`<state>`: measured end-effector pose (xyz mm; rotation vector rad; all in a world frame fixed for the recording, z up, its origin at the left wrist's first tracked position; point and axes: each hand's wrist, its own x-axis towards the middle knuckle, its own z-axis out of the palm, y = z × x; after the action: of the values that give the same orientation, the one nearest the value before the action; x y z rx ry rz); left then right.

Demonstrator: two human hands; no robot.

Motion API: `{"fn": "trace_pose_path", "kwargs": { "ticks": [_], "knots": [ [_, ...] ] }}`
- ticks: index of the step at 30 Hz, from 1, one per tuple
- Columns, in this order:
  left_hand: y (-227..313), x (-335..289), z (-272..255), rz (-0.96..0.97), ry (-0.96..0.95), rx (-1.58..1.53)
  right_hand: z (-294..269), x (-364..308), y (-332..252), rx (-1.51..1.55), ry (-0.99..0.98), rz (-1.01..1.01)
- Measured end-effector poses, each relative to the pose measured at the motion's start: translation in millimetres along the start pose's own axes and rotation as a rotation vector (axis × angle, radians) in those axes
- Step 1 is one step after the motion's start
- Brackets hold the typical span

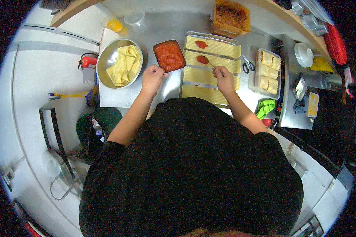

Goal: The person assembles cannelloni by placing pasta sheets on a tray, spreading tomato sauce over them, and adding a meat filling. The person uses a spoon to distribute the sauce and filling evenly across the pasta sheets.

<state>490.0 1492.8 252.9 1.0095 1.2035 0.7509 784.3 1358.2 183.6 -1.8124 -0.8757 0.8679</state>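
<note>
My left hand grips the near edge of a square metal container filled with red tomato sauce. Between the fingers of my right hand is the handle of a spoon, its bowl loaded with sauce and held over the second pasta strip from the far side. Several ridged lasagna sheets lie in parallel strips across a tray. A dollop of sauce sits on the farthest strip. To the left, a steel bowl holds a heap of more pasta sheets.
Scissors lie right of the tray, beside a clear container of filled pasta rolls. A tub of brown filling stands behind. At the far left are an orange-filled cup and a clear tub. A green cloth is near the right front.
</note>
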Motion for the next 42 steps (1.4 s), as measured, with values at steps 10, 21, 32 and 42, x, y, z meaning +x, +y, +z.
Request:
{"fn": "trace_pose_path", "kwargs": {
  "ticks": [10,21,32,42],
  "knots": [
    [11.4,-13.0,-2.4,0.047,-0.034,0.102,-21.9,-32.0,-61.4,0.148,0.205,-0.064],
    [26.3,-15.9,13.4,0.011,-0.277,0.164,-22.1,-47.4,-132.7,0.002,-0.394,-0.289],
    [23.2,-17.6,6.5,-0.049,-0.354,0.004,-14.7,-36.7,-87.3,0.972,-0.312,0.378],
    [-1.8,-4.2,-11.0,0.003,-0.204,0.2,-49.0,-42.9,-58.2,0.982,-0.107,0.269]
  ]
}}
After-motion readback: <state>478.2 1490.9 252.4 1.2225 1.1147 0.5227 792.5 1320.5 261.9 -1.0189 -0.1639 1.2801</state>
